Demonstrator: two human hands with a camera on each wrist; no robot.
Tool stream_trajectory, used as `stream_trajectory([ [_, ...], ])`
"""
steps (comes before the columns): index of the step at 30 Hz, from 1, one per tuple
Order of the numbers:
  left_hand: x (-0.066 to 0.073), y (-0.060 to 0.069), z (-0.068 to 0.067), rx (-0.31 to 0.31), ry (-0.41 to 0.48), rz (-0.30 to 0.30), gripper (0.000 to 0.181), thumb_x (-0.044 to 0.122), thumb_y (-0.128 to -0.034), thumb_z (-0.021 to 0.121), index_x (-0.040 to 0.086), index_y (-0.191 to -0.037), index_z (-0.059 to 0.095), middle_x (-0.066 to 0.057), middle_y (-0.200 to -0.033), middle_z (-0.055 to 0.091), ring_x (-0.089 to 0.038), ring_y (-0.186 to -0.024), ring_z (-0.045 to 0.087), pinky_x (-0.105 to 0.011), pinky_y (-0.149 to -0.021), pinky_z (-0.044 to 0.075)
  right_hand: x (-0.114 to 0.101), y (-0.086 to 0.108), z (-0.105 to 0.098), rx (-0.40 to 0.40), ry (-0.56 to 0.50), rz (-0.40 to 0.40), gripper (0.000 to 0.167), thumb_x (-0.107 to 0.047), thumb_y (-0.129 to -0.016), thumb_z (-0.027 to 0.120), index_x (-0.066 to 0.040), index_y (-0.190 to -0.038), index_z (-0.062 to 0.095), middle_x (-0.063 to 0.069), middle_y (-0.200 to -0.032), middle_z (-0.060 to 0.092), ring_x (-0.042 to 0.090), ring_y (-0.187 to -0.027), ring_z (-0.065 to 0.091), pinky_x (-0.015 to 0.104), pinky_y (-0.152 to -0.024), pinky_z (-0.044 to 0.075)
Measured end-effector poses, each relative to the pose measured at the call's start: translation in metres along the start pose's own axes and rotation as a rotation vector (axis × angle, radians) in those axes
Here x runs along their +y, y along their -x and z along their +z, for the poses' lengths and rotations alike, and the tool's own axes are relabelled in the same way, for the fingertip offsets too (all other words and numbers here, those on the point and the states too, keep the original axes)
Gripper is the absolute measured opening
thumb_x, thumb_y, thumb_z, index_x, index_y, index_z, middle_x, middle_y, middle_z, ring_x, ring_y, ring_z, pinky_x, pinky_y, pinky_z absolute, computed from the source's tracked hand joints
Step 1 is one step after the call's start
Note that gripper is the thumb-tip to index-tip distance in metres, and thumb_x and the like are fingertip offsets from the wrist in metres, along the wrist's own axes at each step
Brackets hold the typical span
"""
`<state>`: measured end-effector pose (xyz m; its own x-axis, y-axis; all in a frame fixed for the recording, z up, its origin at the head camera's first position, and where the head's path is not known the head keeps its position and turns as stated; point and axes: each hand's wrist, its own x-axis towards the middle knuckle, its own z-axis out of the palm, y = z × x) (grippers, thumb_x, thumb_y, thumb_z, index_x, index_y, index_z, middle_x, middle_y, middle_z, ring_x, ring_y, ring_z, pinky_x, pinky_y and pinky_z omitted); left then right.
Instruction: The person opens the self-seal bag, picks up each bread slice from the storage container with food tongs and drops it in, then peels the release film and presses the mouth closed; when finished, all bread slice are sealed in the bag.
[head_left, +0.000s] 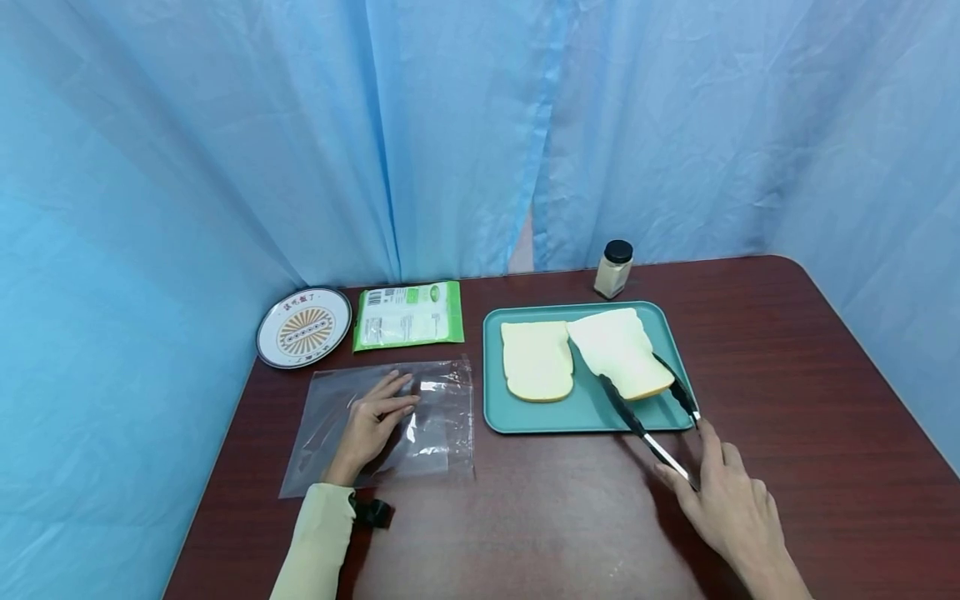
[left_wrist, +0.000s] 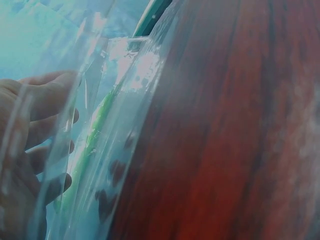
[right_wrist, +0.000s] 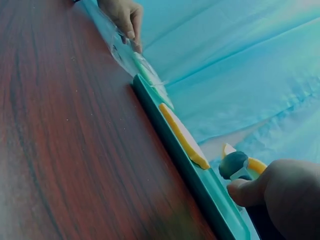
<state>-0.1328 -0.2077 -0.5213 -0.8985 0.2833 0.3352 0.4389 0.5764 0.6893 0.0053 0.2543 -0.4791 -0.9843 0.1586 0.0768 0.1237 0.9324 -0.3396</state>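
My left hand [head_left: 377,421] is over a clear plastic bag [head_left: 435,433] lying on the table. Its thumb and index finger seem to pinch the film, which rises to the fingers in the left wrist view. A pair of tongs [head_left: 663,457] with black tips and metal arms is in my right hand [head_left: 727,500]. The tongs' black tips sit on either side of a bread slice [head_left: 618,350], which lies tilted over the right half of a teal tray [head_left: 525,423]. Left of it, a second bread slice [head_left: 536,362] lies flat on the tray.
A jar with a black lid [head_left: 615,269] stands behind the tray. At the back left are a green and white packet [head_left: 409,317] and a round patterned plate [head_left: 303,327]. Blue curtains [head_left: 465,125] hang along the table's back and sides.
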Motion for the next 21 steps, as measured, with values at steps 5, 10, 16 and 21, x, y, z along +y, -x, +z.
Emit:
stream_trajectory([
  [5, 0.0009, 0.0008, -0.0005, -0.008, 0.001, -0.011, 0.021, 0.005, -0.0893, 0.071, 0.005, -0.109, 0.079, -0.017, -0.138, 0.064, -0.039, -0.141, 0.048, -0.059, -0.111, 0.042, 0.0, -0.0002, -0.001, 0.033, -0.001, -0.052, 0.082, -0.043, -0.09, 0.072, 0.0, -0.149, 0.033, 0.029, -0.096, 0.056, 0.03, -0.044, 0.047, 0.044, -0.039, 0.039],
  [10, 0.0017, 0.0007, -0.0005, 0.005, -0.005, -0.001, 0.021, 0.003, -0.0876, 0.072, 0.005, -0.108, 0.079, -0.017, -0.137, 0.064, -0.041, -0.14, 0.049, -0.059, -0.11, 0.043, 0.0007, -0.0011, -0.0026, 0.033, 0.01, -0.068, 0.083, -0.043, -0.091, 0.071, -0.003, -0.152, 0.031, 0.03, -0.097, 0.057, 0.028, -0.044, 0.046, 0.043, -0.039, 0.038],
  [16, 0.0032, 0.0004, -0.0006, 0.017, -0.002, 0.013, 0.021, 0.001, -0.086, 0.073, 0.003, -0.106, 0.079, -0.019, -0.136, 0.065, -0.042, -0.138, 0.049, -0.06, -0.108, 0.044, 0.0023, -0.0008, -0.0037, 0.037, 0.014, -0.09, 0.084, -0.043, -0.092, 0.07, -0.005, -0.155, 0.029, 0.033, -0.107, 0.057, 0.032, -0.046, 0.049, 0.049, -0.042, 0.041],
  [21, 0.0029, 0.0007, -0.0012, 0.016, 0.002, 0.007, 0.021, 0.001, -0.0865, 0.073, 0.004, -0.106, 0.079, -0.019, -0.136, 0.064, -0.042, -0.139, 0.049, -0.06, -0.108, 0.044, 0.0019, -0.002, -0.0066, 0.056, 0.011, -0.161, 0.085, -0.041, -0.09, 0.072, -0.007, -0.156, 0.03, 0.029, -0.107, 0.059, 0.025, -0.044, 0.044, 0.044, -0.042, 0.041],
])
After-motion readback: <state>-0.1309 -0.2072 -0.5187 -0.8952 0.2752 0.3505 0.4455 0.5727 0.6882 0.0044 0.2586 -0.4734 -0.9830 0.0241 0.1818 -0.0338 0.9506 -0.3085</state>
